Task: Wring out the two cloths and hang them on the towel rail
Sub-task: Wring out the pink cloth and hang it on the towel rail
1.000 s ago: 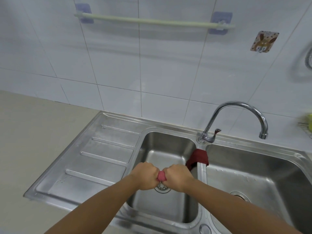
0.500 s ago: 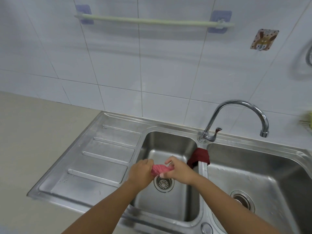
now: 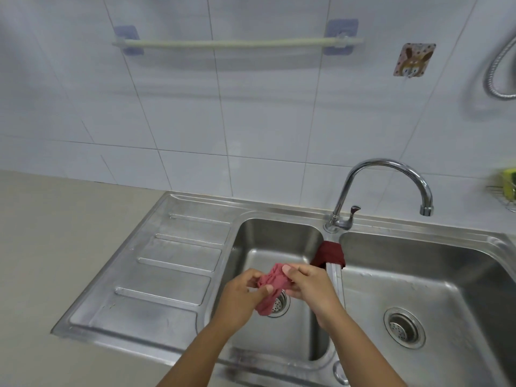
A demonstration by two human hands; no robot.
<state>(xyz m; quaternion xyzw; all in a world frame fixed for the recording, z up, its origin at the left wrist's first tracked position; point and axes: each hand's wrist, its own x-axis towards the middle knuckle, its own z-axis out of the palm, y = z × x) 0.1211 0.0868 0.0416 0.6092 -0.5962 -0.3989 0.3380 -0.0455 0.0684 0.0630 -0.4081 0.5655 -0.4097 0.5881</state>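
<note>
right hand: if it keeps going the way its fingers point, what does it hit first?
The right hand points left, fingers on the crumpled pink cloth it already holds. Straight on, it would meet the left hand, gripping the same cloth from the other side. Depth between them is unclear, so likely rather than certain.

We see soft, even daylight and bent wide-angle edges. The sponge (image 3: pixel 508 183) at right blurs. Glare streaks the sink (image 3: pixel 167 275).

— The sink (image 3: pixel 178 277) at lower centre: brushed stainless steel, dully shining; the tap (image 3: pixel 382 191) polished chrome, mirror-bright.

— And the cloths?

— The pink cloth (image 3: pixel 272 289) is crumpled soft fabric, matt; the dark red cloth (image 3: pixel 331 254) likewise; the towel rail (image 3: pixel 237 43), upper frame, smooth pale plastic; the wall tiles (image 3: pixel 265 107) glossy.
</note>
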